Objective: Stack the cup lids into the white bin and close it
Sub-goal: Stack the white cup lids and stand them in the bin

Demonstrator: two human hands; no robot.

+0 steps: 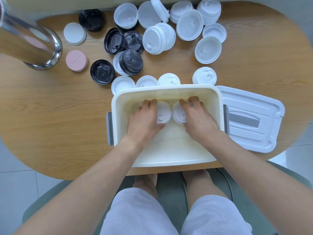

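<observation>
While two white lids [163,112] are set side by side at far end of white bin [166,89], left hand [144,119] and right hand [197,116] each grasp one. Judged light, thin, flexy; best pinched at rim. Bin cover [250,119] lies just right of bin.

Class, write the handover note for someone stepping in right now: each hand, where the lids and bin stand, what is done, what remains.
Left hand holds a white lid inside the white bin; right hand holds a second white lid beside it.
Bin lid lies off, on the table to the bin's right.
Done: only these two lids have reached the bin.
Left: the scattered white lids and black lids on the table, then close the bin.
</observation>
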